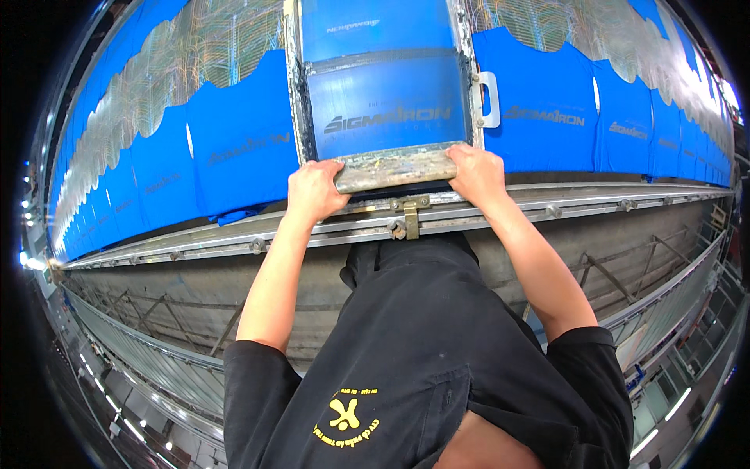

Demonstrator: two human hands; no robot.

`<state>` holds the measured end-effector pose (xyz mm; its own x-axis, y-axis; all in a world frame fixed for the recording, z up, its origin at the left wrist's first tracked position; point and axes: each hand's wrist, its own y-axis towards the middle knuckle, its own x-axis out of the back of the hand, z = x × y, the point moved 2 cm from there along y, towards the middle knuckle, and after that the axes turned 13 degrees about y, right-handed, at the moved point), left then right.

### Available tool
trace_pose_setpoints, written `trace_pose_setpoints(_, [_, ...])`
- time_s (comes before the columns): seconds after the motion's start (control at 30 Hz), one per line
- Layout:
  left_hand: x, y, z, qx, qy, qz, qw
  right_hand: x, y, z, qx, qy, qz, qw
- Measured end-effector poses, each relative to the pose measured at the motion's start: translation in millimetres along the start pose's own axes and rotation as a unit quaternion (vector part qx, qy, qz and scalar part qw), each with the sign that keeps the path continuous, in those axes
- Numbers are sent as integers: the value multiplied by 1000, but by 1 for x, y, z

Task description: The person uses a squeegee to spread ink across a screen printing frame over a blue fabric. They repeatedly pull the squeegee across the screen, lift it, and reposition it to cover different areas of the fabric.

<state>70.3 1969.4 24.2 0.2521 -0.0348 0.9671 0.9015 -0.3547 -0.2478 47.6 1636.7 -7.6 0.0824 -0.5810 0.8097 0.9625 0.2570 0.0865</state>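
The left hand [316, 190] and right hand [476, 173] grip the squeegee [397, 167], fingers curled round its ends, at the screen frame's [298, 102] near edge. A white handle [494, 102] juts from the right edge; blue fabric panels [539, 141] flank it.

From where I stand, I count one left hand [316, 190] and one right hand [478, 173], making two, plus one worn bar [396, 167], one screen frame [298, 87], one white handle [493, 100], one brass-coloured bracket [412, 219] and one black shirt [406, 320].
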Motion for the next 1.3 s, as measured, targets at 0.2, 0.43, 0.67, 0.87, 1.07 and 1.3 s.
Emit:
trace_pose_setpoints(0.2, [51,29,4,-28,25,197,980,30,35,4,-7,1,109,994])
trace_pose_setpoints(0.43, [87,154,59,-54,69,50,995,60,165,-23,-9,-28,40,999])
trace_pose_setpoints(0.67, [68,232,81,-18,32,69,997,35,232,-52,-72,-120,88,986])
trace_pose_setpoints(0.87, [70,242,84,-13,46,108,993,43,244,-51,-108,-132,132,976])
trace_pose_setpoints(1.07, [56,174,59,19,17,123,992,31,180,-37,-71,-102,113,986])
trace_pose_setpoints(1.3, [20,39,8,29,-22,103,994,13,44,-7,-26,-83,119,989])
